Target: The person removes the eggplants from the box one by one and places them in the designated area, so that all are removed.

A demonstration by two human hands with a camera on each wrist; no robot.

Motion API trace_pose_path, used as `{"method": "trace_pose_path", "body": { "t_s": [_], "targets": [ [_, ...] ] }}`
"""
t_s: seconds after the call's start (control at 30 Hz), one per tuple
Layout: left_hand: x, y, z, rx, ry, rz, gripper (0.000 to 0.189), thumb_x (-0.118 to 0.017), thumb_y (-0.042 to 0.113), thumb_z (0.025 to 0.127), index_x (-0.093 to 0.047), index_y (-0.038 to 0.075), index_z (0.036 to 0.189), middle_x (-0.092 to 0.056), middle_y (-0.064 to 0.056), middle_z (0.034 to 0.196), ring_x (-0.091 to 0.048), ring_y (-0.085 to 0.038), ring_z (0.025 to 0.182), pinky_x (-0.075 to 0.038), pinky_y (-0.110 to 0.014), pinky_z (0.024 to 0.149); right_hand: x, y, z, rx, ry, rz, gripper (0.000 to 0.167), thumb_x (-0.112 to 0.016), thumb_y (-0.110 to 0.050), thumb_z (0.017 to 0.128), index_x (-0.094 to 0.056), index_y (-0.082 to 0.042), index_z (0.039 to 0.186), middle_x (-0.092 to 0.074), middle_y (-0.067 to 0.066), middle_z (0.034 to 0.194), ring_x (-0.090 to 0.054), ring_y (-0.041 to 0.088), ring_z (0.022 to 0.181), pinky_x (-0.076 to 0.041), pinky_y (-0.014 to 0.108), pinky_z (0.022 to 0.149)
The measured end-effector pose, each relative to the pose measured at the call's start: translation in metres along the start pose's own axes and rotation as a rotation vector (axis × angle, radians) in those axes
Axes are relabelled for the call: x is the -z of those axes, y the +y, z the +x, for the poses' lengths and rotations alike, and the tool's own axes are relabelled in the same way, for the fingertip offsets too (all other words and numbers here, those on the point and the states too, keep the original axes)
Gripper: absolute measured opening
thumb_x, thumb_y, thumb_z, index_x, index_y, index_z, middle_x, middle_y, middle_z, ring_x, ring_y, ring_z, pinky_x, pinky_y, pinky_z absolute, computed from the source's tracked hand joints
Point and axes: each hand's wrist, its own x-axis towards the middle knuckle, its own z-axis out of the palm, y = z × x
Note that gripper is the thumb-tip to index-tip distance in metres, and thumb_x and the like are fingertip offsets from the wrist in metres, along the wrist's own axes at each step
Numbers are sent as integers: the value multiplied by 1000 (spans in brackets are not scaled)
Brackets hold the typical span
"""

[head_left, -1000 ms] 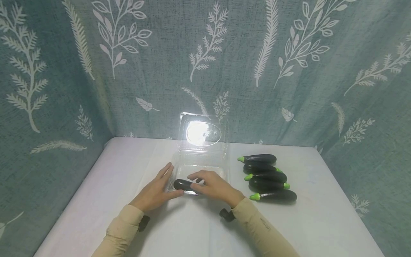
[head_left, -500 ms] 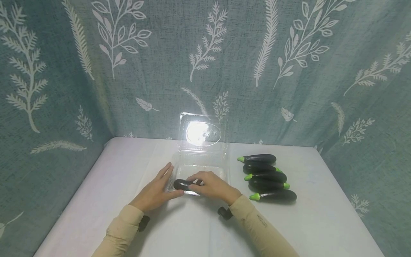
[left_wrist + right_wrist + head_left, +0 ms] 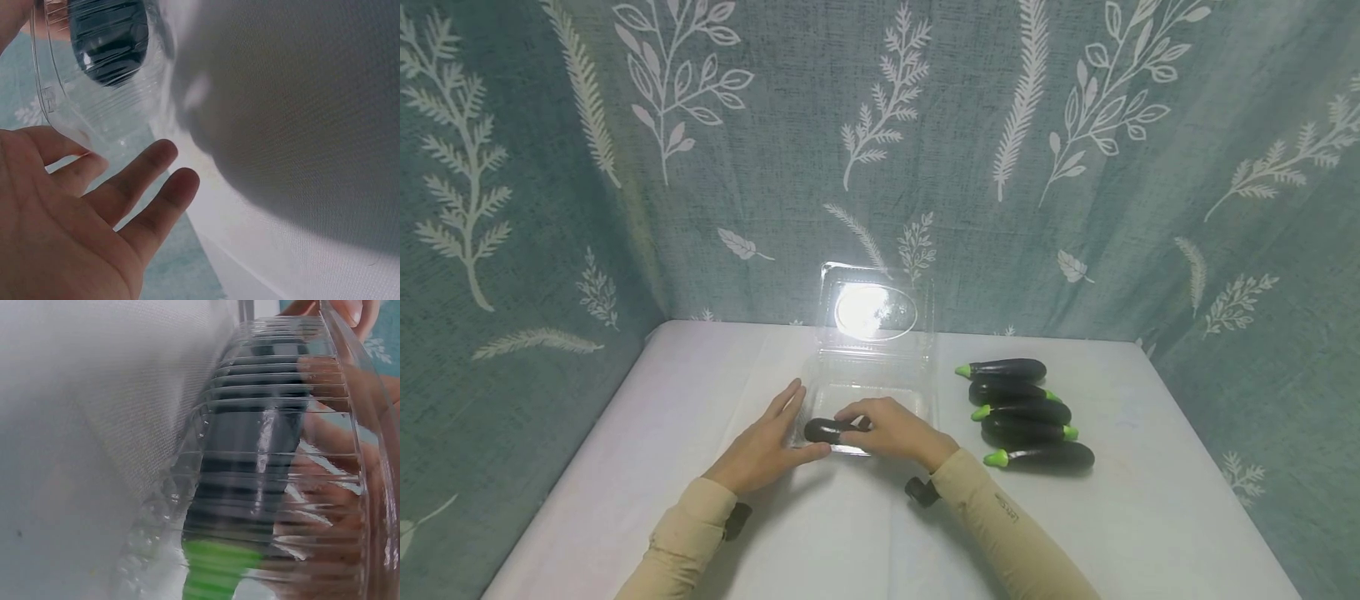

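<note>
A dark eggplant point(image 3: 823, 431) with a green cap lies crosswise along the near side of a clear plastic clamshell box point(image 3: 880, 387). My right hand point(image 3: 891, 429) reaches into the box and grips this eggplant, thumb on the near side and fingers beyond. In the right wrist view the eggplant point(image 3: 244, 456) and the fingers behind it show through the ribbed clear wall. My left hand point(image 3: 767, 446) rests at the box's left front corner, fingers extended. The left wrist view shows that hand point(image 3: 81, 206) with straight, spread fingers beside the rim.
Several more eggplants point(image 3: 1026, 431) lie in a column right of the box, their green caps facing alternate ways. The box's lid point(image 3: 876, 312) stands raised at the back, close to the patterned curtain point(image 3: 955, 167). A white cloth point(image 3: 1120, 517) covers the table.
My right hand has moved slightly left, and its fingers have closed down onto the eggplant in the box. The left hand holds its place at the corner.
</note>
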Motion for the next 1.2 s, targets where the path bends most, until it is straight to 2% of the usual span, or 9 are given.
{"method": "trace_pose_path", "body": {
  "t_s": [0.37, 0.57, 0.87, 1.2],
  "targets": [
    [0, 2, 1, 5, -1, 6, 107, -68, 64, 88, -18, 7, 163, -9, -6, 170, -33, -44, 145, -35, -66, 110, 1, -1, 0, 16, 7, -6, 35, -69, -28, 97, -70, -12, 128, -73, 1, 116, -67, 7, 96, -54, 21, 81],
    [-1, 0, 1, 8, -3, 11, 107, -68, 65, 88, -18, 7, 163, -9, -7, 170, -34, -46, 144, -36, -67, 109, 3, 3, 0, 39, 46, -27, 35, -70, -28, 96, -70, -15, 128, -72, -2, 116, -66, 8, 96, -54, 22, 81],
    [-2, -1, 1, 24, -8, 0, 108, -68, 68, 86, -18, 9, 163, -9, -5, 171, -31, -46, 145, -33, -68, 110, 9, 5, -4, 76, 111, -46, 35, -71, -26, 96, -69, -15, 129, -71, -2, 121, -67, 9, 99, -55, 28, 88],
    [-1, 0, 2, 8, 4, 17, 116, -60, 80, 82, -19, 8, 163, -10, -5, 170, -33, -45, 145, -35, -66, 110, 24, -8, -17, 129, 211, -83, 37, -74, -26, 95, -69, -16, 129, -71, -1, 118, -66, 12, 101, -55, 35, 94]
  ]
}}
